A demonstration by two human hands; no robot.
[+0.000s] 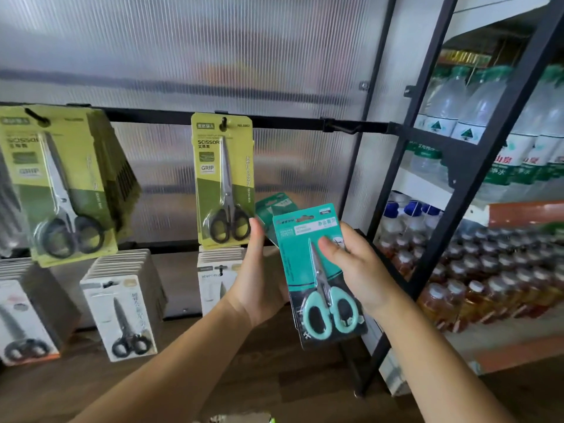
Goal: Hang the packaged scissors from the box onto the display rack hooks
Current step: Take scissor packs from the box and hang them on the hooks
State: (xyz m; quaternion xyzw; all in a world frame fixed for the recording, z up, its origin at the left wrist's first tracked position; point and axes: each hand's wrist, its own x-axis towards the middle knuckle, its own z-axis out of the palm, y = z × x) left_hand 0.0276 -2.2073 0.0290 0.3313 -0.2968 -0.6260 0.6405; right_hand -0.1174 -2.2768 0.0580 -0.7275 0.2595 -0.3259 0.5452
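Note:
My right hand [354,264] grips a teal pack of scissors [317,276] with mint handles, thumb on its front. My left hand [259,279] holds another teal pack [274,209] behind it, mostly hidden, only its top corner showing. Both packs are below the black rack bar [290,121]. An empty hook [338,126] sticks out of the bar, up and to the right of the packs. A green pack of black-handled scissors [224,181] hangs on the middle hook. A stack of green packs [58,184] hangs at the left.
White packs of scissors [122,312] hang on a lower row at the left. A black metal shelf frame [476,178] stands at the right, filled with water bottles [476,105] and orange drink bottles [488,288]. A ribbed translucent panel [213,56] backs the rack.

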